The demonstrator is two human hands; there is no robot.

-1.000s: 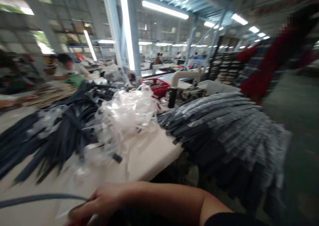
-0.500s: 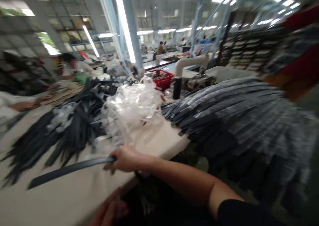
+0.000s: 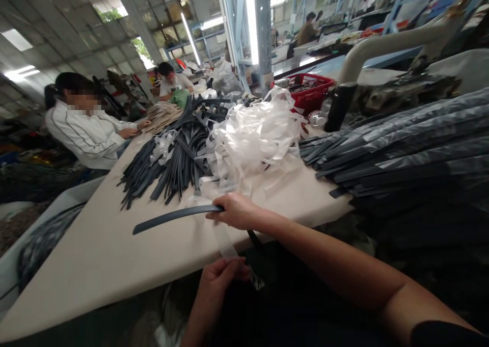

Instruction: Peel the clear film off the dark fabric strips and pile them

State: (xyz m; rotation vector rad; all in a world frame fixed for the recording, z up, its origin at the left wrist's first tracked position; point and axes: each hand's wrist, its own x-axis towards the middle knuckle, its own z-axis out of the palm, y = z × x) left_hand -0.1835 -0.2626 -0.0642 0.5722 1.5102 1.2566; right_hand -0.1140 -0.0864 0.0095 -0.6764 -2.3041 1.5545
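My right hand [image 3: 237, 210] is closed on a long dark grey strip [image 3: 173, 217] that lies curved across the beige table [image 3: 95, 255]. My left hand [image 3: 221, 276], below the table edge, pinches a clear plastic sleeve [image 3: 228, 245] that runs up to the strip. Behind them lies a heap of loose white plastic sleeves [image 3: 255, 135] and a pile of bare dark strips [image 3: 171, 153].
A big stack of wrapped dark strips [image 3: 412, 148] fills the right. A sewing machine [image 3: 397, 77] and a red basket [image 3: 307, 89] stand behind it. A person in a white striped jacket [image 3: 87, 133] sits at the table's left; another works farther back.
The camera swung left and down. My right hand lifted the dark strip onto the table and my left hand came up to pinch the plastic sleeve.
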